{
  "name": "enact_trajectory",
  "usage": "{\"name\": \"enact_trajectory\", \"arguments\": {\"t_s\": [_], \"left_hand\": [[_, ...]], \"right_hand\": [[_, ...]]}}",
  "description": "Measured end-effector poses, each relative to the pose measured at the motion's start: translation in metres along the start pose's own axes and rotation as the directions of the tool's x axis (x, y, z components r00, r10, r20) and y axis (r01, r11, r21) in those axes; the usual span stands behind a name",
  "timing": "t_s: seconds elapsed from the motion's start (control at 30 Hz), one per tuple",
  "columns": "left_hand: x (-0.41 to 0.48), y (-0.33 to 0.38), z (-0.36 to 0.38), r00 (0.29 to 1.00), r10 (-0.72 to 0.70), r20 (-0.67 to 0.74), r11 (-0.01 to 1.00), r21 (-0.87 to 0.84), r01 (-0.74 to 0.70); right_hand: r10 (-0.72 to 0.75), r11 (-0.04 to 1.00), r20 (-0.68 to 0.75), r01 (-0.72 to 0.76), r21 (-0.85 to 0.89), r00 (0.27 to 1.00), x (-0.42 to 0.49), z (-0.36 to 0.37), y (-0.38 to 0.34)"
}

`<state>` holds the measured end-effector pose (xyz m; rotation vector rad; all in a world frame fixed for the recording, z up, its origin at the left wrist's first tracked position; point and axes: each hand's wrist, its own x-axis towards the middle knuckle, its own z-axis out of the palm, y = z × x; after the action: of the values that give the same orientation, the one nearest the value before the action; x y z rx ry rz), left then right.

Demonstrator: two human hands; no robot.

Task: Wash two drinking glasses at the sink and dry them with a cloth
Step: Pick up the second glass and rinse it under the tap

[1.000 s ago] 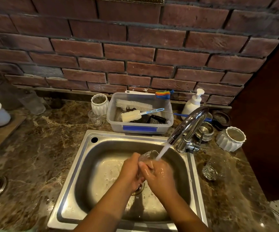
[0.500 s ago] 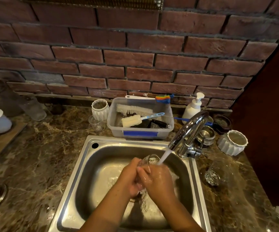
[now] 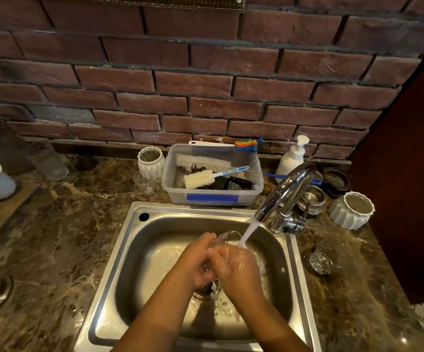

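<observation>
A single head-worn view looks steeply down and forward from close above the sink (image 3: 129, 250), facing the brick wall (image 3: 205, 85) behind the counter (image 3: 53, 237).

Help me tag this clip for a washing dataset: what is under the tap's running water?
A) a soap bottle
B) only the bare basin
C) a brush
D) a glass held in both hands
D: the left hand and right hand grip a glass over the sink, and water from the tap falls on them.
</observation>
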<state>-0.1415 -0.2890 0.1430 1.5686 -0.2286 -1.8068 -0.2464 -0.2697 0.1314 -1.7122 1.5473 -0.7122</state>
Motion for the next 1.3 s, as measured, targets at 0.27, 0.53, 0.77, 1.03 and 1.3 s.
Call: {"name": "enact_trajectory", "arguments": {"t_s": [0.27, 0.53, 0.77, 1.03, 1.3], "left_hand": [[0.007, -0.023, 0.002, 0.764, 0.644, -0.038, 0.632, 0.590, -0.503], [-0.008, -0.021, -0.002, 0.998, 0.017, -0.061, 0.998, -0.061, -0.021], [0.007, -0.030, -0.006, 0.916, 0.346, -0.204, 0.930, 0.207, -0.305], [0.011, -0.034, -0.008, 0.791, 0.611, -0.041, 0.739, 0.388, -0.551], [0.010, -0.024, -0.006, 0.910, 0.374, -0.181, 0.918, 0.212, -0.335]], "right_hand": [[0.531, 0.366, 0.301, -0.535, 0.762, 0.792, -0.007, -0.001, -0.015], [0.174, 0.984, 0.024, -0.173, -0.050, 0.984, -0.009, 0.004, -0.006], [0.278, 0.924, 0.012, -0.271, 0.271, 0.961, -0.015, 0.004, -0.014], [0.407, 0.774, 0.058, -0.378, 0.509, 0.912, -0.006, -0.002, -0.017], [0.189, 0.946, 0.040, -0.193, 0.261, 0.981, -0.012, 0.000, -0.011]]}}
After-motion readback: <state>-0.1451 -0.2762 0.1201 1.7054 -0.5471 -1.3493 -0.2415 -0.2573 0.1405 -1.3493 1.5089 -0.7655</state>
